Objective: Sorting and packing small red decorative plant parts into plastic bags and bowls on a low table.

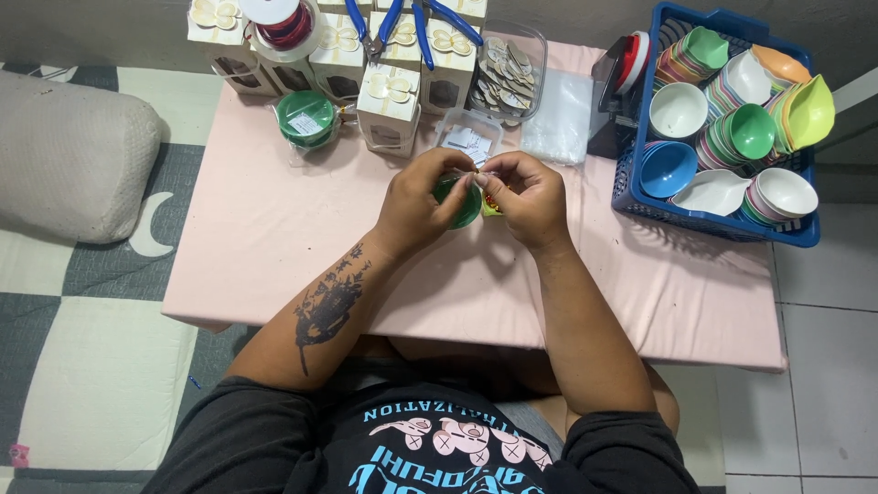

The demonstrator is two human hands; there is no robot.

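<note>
Two bare hands meet over the middle of the pink tabletop point(274, 247). The left hand point(419, 203) curls its fingers shut around a small round green plastic container point(460, 207), holding it just above the tabletop. The right hand point(523, 197) touches it, thumb and forefinger pinched together on something too small to make out at the container's rim. Both forearms angle inward from the near edge.

At the far edge stand about seven cream cardboard gift boxes point(388, 101) with bow-shaped tops. Two blue-handled pliers point(402, 20) lie on them. One clear plastic tub of tags point(506, 66) sits right of the boxes. One blue plastic basket point(640, 187) of stacked coloured bowls stands far right.
</note>
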